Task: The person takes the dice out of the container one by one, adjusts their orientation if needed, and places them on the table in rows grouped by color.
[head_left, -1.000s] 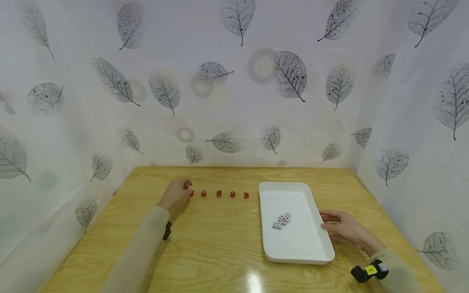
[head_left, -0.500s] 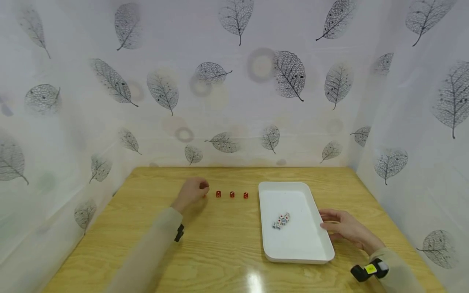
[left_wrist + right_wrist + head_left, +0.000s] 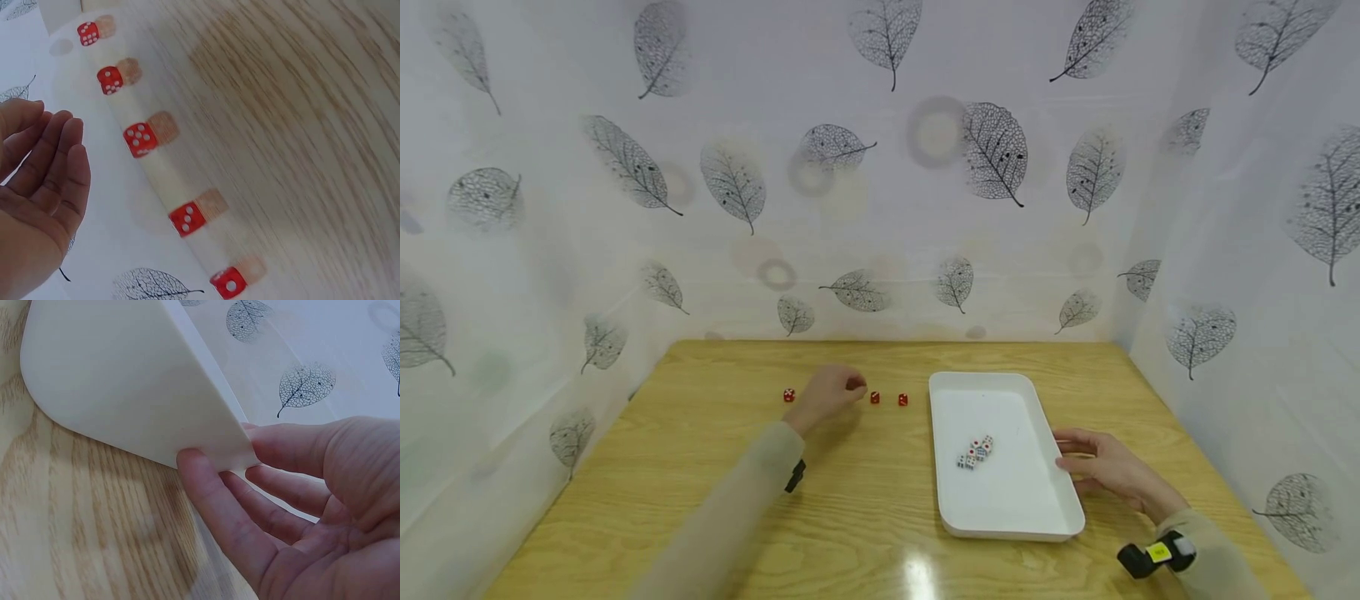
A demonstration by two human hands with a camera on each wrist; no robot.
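Observation:
In the head view, my left hand (image 3: 833,392) is over a row of red dice, with one die (image 3: 789,395) showing to its left and two more, including a die (image 3: 875,398), to its right. The left wrist view shows the fingers loosely curved and holding nothing, beside several red dice such as the die (image 3: 139,139). Nothing lies between thumb and fingertips there. At the right, my right hand (image 3: 1112,471) touches the side wall of a white tray (image 3: 1007,504) with fairly straight fingers. Fingertips rest against its outer wall (image 3: 125,381) and rim.
Several white dice (image 3: 976,452) lie clustered inside the tray. The wooden table (image 3: 820,533) has a leaf-patterned sheet (image 3: 880,217) behind it and along both sides.
My left hand has moved right along the red dice, from the leftmost die to about the middle of the row. The leftmost die shows again. The right hand and tray have stayed put.

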